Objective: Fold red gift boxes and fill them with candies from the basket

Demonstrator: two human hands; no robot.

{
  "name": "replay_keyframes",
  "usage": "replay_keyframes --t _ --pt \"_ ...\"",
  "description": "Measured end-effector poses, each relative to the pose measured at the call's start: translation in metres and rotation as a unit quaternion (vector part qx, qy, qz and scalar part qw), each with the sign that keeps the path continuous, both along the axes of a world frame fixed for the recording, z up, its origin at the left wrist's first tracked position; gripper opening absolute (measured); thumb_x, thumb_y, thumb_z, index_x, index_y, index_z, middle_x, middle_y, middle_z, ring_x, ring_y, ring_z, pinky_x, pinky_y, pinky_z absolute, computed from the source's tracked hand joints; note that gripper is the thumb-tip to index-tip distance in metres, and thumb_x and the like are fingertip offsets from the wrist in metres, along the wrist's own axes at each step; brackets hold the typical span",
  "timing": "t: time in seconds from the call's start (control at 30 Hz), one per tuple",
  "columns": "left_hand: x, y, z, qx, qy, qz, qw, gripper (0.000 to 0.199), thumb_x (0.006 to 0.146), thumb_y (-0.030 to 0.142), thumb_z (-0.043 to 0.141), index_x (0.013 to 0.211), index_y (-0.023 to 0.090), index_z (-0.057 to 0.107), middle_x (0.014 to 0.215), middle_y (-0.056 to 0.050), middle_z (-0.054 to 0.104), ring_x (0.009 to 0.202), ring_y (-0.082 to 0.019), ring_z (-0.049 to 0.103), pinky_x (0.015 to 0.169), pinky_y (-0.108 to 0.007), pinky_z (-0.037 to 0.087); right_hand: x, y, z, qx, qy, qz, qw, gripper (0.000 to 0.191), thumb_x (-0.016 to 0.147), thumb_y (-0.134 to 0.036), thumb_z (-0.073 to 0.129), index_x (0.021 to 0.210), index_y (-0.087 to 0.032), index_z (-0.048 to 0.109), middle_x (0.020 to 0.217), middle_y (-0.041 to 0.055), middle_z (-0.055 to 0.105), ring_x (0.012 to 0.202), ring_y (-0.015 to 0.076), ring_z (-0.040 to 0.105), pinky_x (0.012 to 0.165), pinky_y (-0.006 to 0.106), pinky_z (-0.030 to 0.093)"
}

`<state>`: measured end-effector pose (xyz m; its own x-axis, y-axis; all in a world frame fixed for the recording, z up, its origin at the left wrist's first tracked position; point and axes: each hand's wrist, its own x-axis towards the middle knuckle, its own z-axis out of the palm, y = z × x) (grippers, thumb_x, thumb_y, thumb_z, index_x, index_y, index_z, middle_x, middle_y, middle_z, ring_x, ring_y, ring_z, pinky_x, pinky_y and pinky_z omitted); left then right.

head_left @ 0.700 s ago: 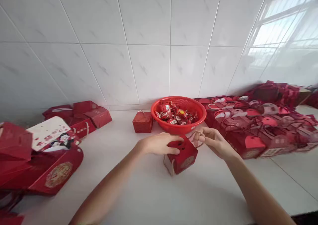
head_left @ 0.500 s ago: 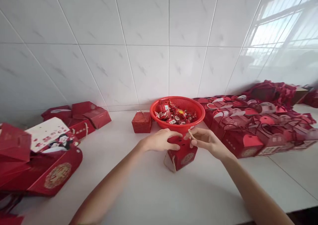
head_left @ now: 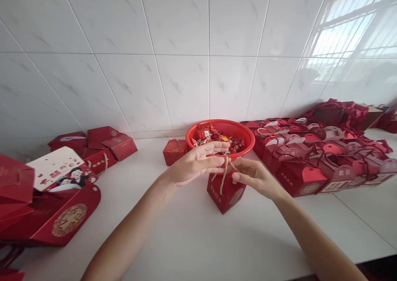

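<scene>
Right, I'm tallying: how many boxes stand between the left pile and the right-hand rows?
2: the front box by the right hand, the rear box left of the basket, which may hide others.

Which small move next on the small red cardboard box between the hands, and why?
I'd probably close the left hand's fingers on the beige twisted rope near its top. The rope hangs slack down the front of the small red cardboard box, the left fingers are spread right by it, and the right hand is already at its other side.
</scene>
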<state>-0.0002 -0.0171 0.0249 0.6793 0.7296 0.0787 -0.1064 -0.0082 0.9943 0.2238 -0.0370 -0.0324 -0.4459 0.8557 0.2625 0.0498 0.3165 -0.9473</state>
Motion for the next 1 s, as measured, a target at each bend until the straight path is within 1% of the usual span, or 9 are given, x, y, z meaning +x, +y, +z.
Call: replay_keyframes --t 0.07,0.17,0.33,0.43,0.57,0.63,0.73,0.87,1.0 --pt "0.003 -0.007 -0.001 0.015 -0.016 -0.022 1.000 0.048 0.088 0.038 0.071 0.133 0.027 0.059 0.155 -0.012 0.039 0.138 -0.035 0.044 0.108 -0.052 0.045 -0.006 -0.003 0.004 0.035 -0.033 -0.033 0.998 0.027 0.084 -0.044 0.071 0.088 -0.017 0.067 0.079 0.0017 0.062 0.069 0.0134 0.051 0.064 0.028 0.044" --pt "0.007 -0.011 -0.008 0.027 -0.016 -0.030 0.999 0.054 0.089 0.040 0.070 0.140 0.032 0.053 0.161 -0.009 0.033 0.147 -0.037 0.031 0.114 -0.054 0.037 -0.016 -0.007 0.006 0.075 -0.056 -0.093 0.991 0.022 0.083 -0.039 0.071 0.080 -0.018 0.065 0.074 0.0003 0.060 0.067 0.0129 0.048 0.062 0.027 0.040" --pt "0.009 -0.010 -0.016 0.023 -0.057 -0.049 0.997 0.051 0.090 0.038 0.068 0.139 0.032 0.054 0.161 -0.008 0.034 0.151 -0.036 0.021 0.117 -0.053 0.030 -0.025 -0.013 0.003 0.079 -0.020 -0.140 0.987 0.017 0.083 -0.033 0.069 0.078 -0.019 0.060 0.073 -0.0005 0.061 0.068 0.0140 0.050 0.063 0.028 0.041" --pt "0.009 -0.011 -0.014 0.008 -0.093 -0.080 0.992 0.052 0.089 0.038 0.067 0.138 0.030 0.055 0.161 -0.009 0.034 0.152 -0.037 0.016 0.115 -0.055 0.032 -0.026 -0.016 0.003 0.064 0.009 -0.126 0.990 0.017 0.081 -0.033 0.071 0.086 -0.020 0.061 0.082 0.0010 0.063 0.078 0.0174 0.057 0.073 0.031 0.046" --pt "0.009 -0.012 -0.010 -0.010 -0.130 -0.108 0.986 0.055 0.086 0.042 0.068 0.138 0.028 0.055 0.162 -0.011 0.031 0.153 -0.038 0.011 0.113 -0.059 0.033 -0.025 -0.018 0.004 0.009 0.078 -0.056 0.995 0.025 0.081 -0.032 0.072 0.100 -0.022 0.060 0.097 0.0034 0.066 0.092 0.0199 0.061 0.082 0.033 0.049" --pt "0.010 -0.011 -0.009 -0.017 -0.132 -0.107 0.985 0.058 0.085 0.044 0.069 0.138 0.027 0.055 0.162 -0.012 0.031 0.153 -0.039 0.012 0.114 -0.060 0.032 -0.025 -0.019 0.003 -0.033 0.115 -0.038 0.992 0.027 0.080 -0.032 0.075 0.099 -0.022 0.059 0.095 0.0025 0.066 0.086 0.0175 0.061 0.078 0.031 0.049" --pt "0.010 -0.009 -0.010 -0.012 -0.127 -0.099 0.987 0.057 0.084 0.044 0.068 0.136 0.025 0.056 0.161 -0.012 0.031 0.152 -0.041 0.014 0.113 -0.059 0.034 -0.025 -0.018 0.001 -0.065 0.133 -0.049 0.988 0.026 0.077 -0.032 0.078 0.090 -0.020 0.059 0.081 -0.0010 0.062 0.072 0.0129 0.056 0.068 0.027 0.047" --pt "0.009 -0.007 -0.012 0.029 -0.085 -0.070 0.994 0.051 0.087 0.040 0.066 0.135 0.027 0.056 0.162 -0.009 0.030 0.148 -0.041 0.025 0.110 -0.056 0.041 -0.021 -0.023 0.002 -0.027 0.092 -0.091 0.991 0.023 0.079 -0.035 0.077 0.082 -0.019 0.060 0.076 -0.0003 0.063 0.067 0.0123 0.054 0.062 0.026 0.044" --pt "0.005 -0.005 -0.009 0.062 -0.009 -0.053 0.997 0.051 0.088 0.036 0.068 0.137 0.029 0.055 0.155 -0.008 0.044 0.139 -0.037 0.045 0.111 -0.052 0.042 -0.002 -0.038 0.006 0.045 0.046 -0.188 0.980 0.022 0.083 -0.037 0.072 0.077 -0.019 0.062 0.074 0.0017 0.064 0.067 0.0146 0.056 0.062 0.028 0.047"
